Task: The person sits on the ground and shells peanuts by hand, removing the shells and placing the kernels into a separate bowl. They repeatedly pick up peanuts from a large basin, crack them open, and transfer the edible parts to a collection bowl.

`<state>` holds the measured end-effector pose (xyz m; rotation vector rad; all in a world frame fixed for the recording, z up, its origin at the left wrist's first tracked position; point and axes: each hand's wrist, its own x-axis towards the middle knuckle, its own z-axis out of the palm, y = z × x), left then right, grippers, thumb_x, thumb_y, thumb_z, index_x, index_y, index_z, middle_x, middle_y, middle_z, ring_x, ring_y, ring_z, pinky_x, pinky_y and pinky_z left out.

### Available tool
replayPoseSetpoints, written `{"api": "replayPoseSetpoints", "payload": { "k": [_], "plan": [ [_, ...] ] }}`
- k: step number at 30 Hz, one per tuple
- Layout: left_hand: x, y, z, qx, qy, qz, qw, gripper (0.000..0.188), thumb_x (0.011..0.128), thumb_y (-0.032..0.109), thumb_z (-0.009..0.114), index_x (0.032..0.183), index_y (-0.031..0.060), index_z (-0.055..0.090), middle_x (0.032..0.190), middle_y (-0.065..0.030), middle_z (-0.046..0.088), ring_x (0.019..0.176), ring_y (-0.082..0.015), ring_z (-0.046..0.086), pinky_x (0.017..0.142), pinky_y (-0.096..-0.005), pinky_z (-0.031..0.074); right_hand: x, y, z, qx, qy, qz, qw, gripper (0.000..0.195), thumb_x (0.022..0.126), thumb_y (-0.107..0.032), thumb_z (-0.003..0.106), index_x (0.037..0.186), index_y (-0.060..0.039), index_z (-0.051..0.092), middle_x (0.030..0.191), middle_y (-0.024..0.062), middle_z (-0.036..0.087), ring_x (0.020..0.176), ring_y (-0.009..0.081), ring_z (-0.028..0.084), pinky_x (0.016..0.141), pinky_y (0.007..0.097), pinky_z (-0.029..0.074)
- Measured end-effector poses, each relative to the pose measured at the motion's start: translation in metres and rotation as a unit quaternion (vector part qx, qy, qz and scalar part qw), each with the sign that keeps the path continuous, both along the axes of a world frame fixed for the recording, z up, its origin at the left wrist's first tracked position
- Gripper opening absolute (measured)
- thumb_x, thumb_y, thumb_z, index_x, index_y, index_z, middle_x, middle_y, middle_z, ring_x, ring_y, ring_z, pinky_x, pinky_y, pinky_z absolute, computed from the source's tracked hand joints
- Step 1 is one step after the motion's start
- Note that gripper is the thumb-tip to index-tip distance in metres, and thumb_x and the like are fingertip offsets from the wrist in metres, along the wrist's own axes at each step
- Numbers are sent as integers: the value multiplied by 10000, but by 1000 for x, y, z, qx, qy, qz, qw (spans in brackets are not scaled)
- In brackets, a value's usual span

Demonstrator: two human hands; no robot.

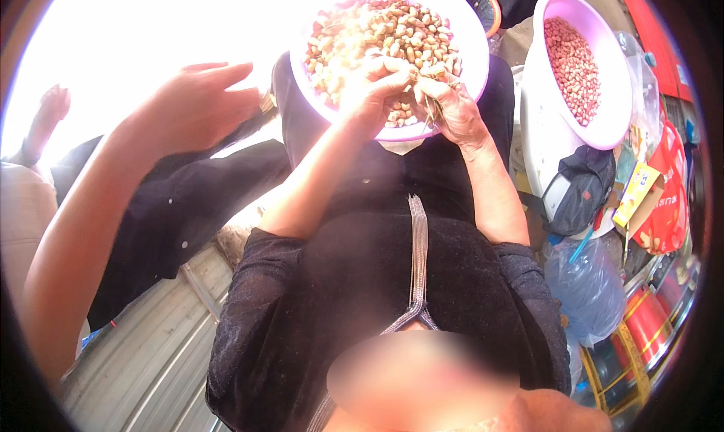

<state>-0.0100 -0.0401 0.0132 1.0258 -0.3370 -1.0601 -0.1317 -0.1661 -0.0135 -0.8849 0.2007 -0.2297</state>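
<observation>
Unshelled peanuts (410, 27) fill much of a pale lilac plastic basin (410, 132) resting over my lap. My left hand (384, 87) reaches over it, thumb and fingers pinched at one end of a small tuft of dry peanut stems (432, 112). Close against it, my right hand (452, 104) grips the same tuft, with thin strands hanging below the fingers. The pinched part between the fingertips is partly hidden. Bright glare washes out the basin's left side.
At left, another person's hand (198, 106) extends toward the basin. To the right, a tilted lilac basin (613, 121) holds reddish shelled peanuts (571, 70). Near it lie a dark mesh item (585, 191), a yellow box (639, 194) and a clear plastic bag (588, 290).
</observation>
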Motion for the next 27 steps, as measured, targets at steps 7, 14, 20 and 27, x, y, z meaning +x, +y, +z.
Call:
{"api": "replayPoseSetpoints", "payload": {
  "k": [7,14,20,27],
  "plan": [
    [-3,-6,-13,-48,87,-34,994,66,907,53,598,964,20,602,846,-43,628,729,-134,596,695,-262,500,-1,6,19,36,23,-10,999,167,951,-175,533,862,-46,591,710,-11,543,599,97,508,556,237,427],
    [6,-6,-32,-69,82,-108,988,94,919,125,608,977,53,590,815,0,551,683,-84,495,628,-226,418,-11,7,16,137,5,-35,990,261,963,-232,489,785,-51,548,593,-16,438,514,115,414,513,263,385],
    [-6,-14,-22,-34,84,-23,996,324,982,166,532,1272,24,549,828,10,515,687,-69,448,593,-211,380,-11,-1,14,181,-1,-125,975,176,982,-220,480,937,-68,555,576,-25,431,498,111,401,575,278,450],
    [-19,-9,-6,31,-181,16,983,219,891,122,669,1088,33,703,823,-7,645,735,-54,547,672,-206,449,-5,-6,11,235,13,-131,963,214,1008,-237,463,892,-78,548,671,-18,483,600,92,479,635,269,483]
  ]
}}
